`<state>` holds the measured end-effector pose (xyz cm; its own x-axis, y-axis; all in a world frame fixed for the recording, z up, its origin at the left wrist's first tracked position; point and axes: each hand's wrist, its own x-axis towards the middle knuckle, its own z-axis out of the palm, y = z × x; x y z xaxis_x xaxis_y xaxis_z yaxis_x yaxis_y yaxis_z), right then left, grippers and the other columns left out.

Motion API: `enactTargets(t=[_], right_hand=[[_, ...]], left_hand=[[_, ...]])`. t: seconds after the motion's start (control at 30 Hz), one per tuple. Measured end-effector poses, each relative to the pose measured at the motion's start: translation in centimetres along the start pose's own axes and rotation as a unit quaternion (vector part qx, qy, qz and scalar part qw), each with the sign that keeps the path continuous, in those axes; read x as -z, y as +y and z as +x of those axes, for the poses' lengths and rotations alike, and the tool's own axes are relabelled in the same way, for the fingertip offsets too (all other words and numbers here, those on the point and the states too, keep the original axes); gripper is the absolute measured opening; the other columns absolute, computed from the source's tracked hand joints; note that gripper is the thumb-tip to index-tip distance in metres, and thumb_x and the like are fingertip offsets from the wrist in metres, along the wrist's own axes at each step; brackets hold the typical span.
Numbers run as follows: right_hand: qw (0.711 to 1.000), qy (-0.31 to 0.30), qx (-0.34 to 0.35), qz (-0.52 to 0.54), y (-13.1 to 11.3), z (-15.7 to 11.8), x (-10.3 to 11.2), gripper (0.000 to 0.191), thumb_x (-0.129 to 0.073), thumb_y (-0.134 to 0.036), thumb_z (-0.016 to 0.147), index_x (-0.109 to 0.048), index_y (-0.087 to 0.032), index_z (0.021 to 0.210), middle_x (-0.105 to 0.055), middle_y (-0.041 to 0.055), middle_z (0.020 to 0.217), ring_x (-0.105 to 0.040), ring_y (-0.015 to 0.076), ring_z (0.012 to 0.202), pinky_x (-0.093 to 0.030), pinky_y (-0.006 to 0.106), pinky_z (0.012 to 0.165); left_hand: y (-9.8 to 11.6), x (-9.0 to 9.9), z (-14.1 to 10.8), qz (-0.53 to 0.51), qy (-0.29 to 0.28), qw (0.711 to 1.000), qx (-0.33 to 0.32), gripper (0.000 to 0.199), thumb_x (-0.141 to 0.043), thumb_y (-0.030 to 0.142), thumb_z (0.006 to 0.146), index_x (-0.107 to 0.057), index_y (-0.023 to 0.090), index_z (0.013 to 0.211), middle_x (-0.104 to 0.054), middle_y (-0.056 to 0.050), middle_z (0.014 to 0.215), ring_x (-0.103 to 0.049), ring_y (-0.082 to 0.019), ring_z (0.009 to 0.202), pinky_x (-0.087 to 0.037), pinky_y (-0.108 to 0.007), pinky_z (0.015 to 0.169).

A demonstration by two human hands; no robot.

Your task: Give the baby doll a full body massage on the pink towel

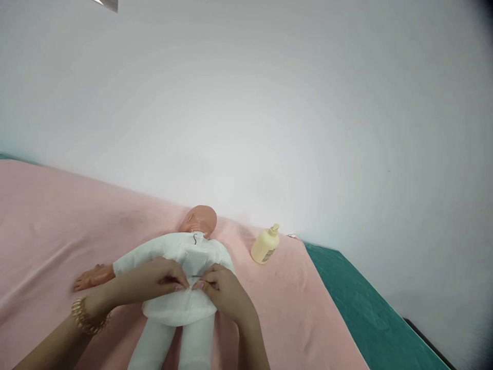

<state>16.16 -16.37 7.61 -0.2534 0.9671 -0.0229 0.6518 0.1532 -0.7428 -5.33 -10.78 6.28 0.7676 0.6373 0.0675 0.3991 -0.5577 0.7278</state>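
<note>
A baby doll [179, 308] with a white cloth body lies on a pink sheet, its bald head [204, 218] towards the wall. A dark thread shows at its neck, and a pale square patch [195, 262] sits on the torso. My left hand [165, 277], below a beaded bracelet [87, 316] on the wrist, pinches the white cloth at the doll's middle. Just beside it, my right hand [221, 288] pinches the same cloth, fingertips almost meeting the left ones. Whether a small fastening lies between the fingertips is too fine to make out.
A pale yellow pump bottle [265, 246] stands right of the doll, near the wall [269, 128]. The pink sheet [296, 308] covers most of the surface, with a green cover [358, 288] showing at the right. A dark edge [427, 341] runs along the lower right.
</note>
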Motion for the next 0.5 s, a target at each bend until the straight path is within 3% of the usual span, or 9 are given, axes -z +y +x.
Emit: enactTargets(t=[0.13,0.4,0.5], right_hand=[[0.999,0.049,-0.001,0.015,-0.1,0.1,0.1,0.022,-0.055,-0.024,0.089,-0.077,-0.025,0.088,-0.062,0.0023,0.091,-0.059,0.0157,0.086,-0.042,0.027,0.076],[0.997,0.077,0.008,-0.026,0.8,1.3,-1.3,0.026,-0.053,-0.015,0.089,-0.074,-0.021,0.076,-0.062,0.0023,0.084,-0.059,0.0173,0.086,-0.041,0.028,0.077],[0.989,0.142,0.015,-0.028,0.5,1.6,-1.7,0.029,-0.047,-0.018,0.092,-0.067,-0.019,0.071,-0.061,0.0024,0.079,-0.058,0.0176,0.083,-0.041,0.029,0.076]], left_hand=[[-0.3,0.4,0.1,-0.044,0.02,0.998,0.029,0.04,-0.045,0.046,0.087,-0.076,0.021,0.093,-0.073,-0.004,0.087,-0.06,-0.022,0.076,-0.044,-0.027,0.064],[-1.2,0.0,0.8,-0.002,0.03,0.999,0.016,0.036,-0.046,0.042,0.089,-0.074,0.02,0.084,-0.07,-0.001,0.078,-0.057,-0.018,0.071,-0.043,-0.026,0.062],[-1.3,0.6,0.6,-0.003,0.1,0.995,0.011,0.044,-0.041,0.049,0.093,-0.072,0.019,0.082,-0.069,-0.002,0.078,-0.059,-0.018,0.073,-0.045,-0.026,0.063]])
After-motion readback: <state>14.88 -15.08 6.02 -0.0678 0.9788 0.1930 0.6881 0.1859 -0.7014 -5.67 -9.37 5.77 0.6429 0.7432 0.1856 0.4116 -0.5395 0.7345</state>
